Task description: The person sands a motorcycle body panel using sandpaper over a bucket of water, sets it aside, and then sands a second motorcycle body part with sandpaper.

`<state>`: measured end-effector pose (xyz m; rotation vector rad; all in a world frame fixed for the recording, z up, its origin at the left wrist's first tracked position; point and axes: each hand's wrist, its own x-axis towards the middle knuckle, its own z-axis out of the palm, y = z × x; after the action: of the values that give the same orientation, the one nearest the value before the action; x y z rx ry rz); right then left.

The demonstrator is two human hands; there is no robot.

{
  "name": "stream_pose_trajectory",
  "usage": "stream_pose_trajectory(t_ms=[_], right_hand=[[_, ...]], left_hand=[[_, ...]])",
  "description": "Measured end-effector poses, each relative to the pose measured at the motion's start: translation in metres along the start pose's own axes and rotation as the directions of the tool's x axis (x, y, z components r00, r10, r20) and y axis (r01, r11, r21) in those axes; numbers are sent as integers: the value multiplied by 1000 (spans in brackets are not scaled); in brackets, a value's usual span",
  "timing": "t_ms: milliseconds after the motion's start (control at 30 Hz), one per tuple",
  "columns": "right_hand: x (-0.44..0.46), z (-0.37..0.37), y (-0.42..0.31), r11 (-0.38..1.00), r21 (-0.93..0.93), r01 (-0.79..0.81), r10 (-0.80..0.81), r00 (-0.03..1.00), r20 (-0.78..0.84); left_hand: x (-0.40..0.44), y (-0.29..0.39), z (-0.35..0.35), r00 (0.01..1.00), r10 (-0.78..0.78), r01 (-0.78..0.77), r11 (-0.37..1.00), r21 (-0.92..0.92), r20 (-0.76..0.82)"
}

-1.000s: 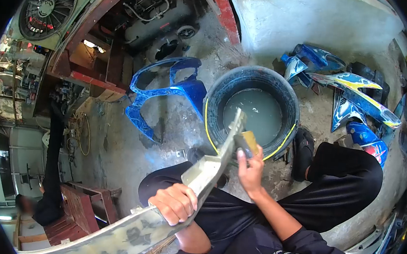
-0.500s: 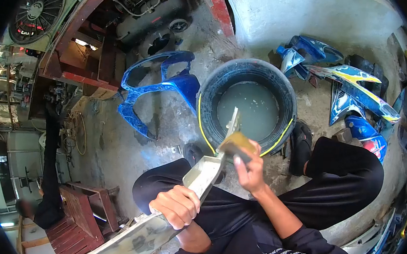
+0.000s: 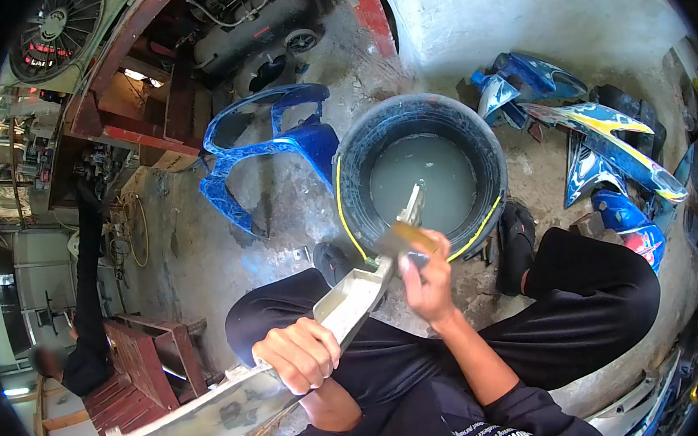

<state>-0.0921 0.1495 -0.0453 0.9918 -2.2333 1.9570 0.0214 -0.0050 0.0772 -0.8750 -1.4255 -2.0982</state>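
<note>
From seven o'clock to centre, panel (image 3: 240,404): long, pale, blotched grey, boxily recessed.
Left hand (image 3: 299,355): clamped round the panel.
Right hand (image 3: 430,282): closed on yellowish pad (image 3: 403,239), blurred, held near panel's one-o'clock end.

From my remote seat I see 1 bucket (image 3: 373,126) before the person's legs (image 3: 588,311), with liquid (image 3: 427,163) in it. The panel (image 3: 227,409) runs from lower left, under the left hand (image 3: 299,355), over the bucket; the right hand (image 3: 428,286) holds 1 block (image 3: 406,237) at the panel's far part. Left of the bucket lies 1 fairing (image 3: 314,145), right the body parts (image 3: 617,149), behind the wall (image 3: 528,27).
</note>
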Motion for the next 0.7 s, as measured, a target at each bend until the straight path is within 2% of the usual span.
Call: stream_pose_trajectory(t_ms=[33,100,167,233,267,300,367,400,433,533,567,633,700], right_hand=[[2,0,8,1000,0,2,-2,1000,1],[10,-3,18,948,-253,-191,181,982,-61],[7,-8,12,959,-204,-197,190,980,-56],[-2,-8,-1,993,116,-13,11,1000,15],[0,-9,-8,984,178,9,-20,998,64],[-3,-6,-2,984,180,7,-19,998,62],[-5,0,13,997,-77,-31,33,999,24],[-1,2,16,977,-149,-155,152,988,-27],[-2,0,15,977,-151,-153,150,988,-27],[-12,-6,2,993,100,-57,53,998,43],[-13,-6,-6,993,102,-62,58,997,46],[-7,-7,-23,968,252,-1,-21,996,85],[-4,-3,-8,976,214,32,-45,997,56]], left_hand=[[0,-1,0,1000,9,-9,1000,-19,-14],[1,-1,2,1000,2,-2,1000,-24,-1],[2,-2,1,1000,-9,10,999,-32,13],[1,1,0,1000,-1,1,1000,-11,9],[1,2,-1,1000,2,-2,1000,2,10],[1,2,-1,1000,0,0,1000,2,11],[-1,1,-1,1000,0,0,1000,8,-1],[0,0,0,1000,-10,10,1000,0,-19],[0,-1,1,1000,-8,8,1000,-1,-19],[0,-2,3,999,-23,23,1000,-6,-44],[-1,-1,1,999,-13,13,1000,-7,-43],[-1,-1,-1,999,-2,2,1000,-4,-38],[-1,-1,-2,1000,-12,12,1000,-3,-27]])
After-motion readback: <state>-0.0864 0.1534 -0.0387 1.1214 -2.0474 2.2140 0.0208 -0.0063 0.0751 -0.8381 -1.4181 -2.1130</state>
